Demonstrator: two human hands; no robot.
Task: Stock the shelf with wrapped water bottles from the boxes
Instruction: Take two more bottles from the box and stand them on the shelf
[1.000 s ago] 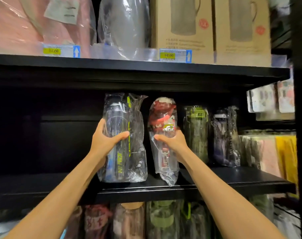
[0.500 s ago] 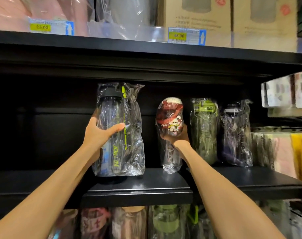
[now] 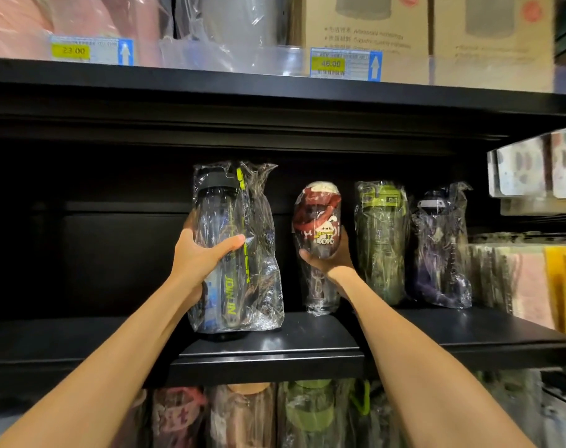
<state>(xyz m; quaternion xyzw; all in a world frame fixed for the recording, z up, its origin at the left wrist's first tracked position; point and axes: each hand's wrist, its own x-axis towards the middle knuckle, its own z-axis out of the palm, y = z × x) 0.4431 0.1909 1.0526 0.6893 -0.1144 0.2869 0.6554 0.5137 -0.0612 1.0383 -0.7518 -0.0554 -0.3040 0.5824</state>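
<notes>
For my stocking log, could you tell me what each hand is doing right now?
Left hand: grips the clear wrapped bottle.
Right hand: grips the red cartoon bottle.

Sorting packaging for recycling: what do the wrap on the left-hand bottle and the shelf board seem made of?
Wrap: thin clear plastic film, glossy; it crinkles and glints over the bottle.
Shelf board: probably painted metal, smooth black, semi-gloss; it mirrors soft highlights. Coated wood cannot be ruled out.

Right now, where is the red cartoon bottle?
Mid-shelf in the head view: the red cartoon bottle, gripped by the right hand, stands left of the green bottle.
</notes>
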